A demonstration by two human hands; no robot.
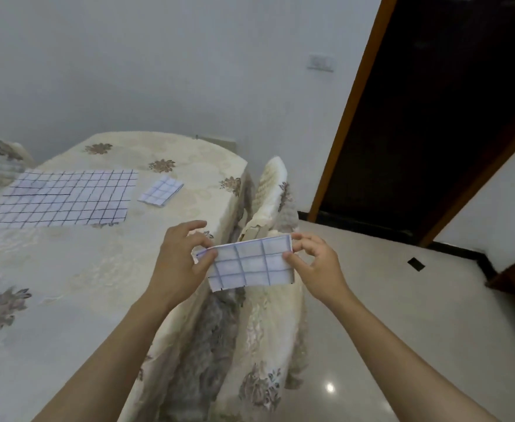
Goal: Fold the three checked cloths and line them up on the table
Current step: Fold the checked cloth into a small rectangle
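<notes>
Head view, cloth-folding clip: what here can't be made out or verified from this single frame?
- Held cloth: number of folded layers unknown; only its front face shows, ends covered by the left hand and right hand.
- Unfolded cloth: its left corner is cut off by the frame edge.
- Small folded cloth: too distant to judge fold neatness.
- Doorway: interior too dark.
- Table: near side cut off by the frame.
</notes>
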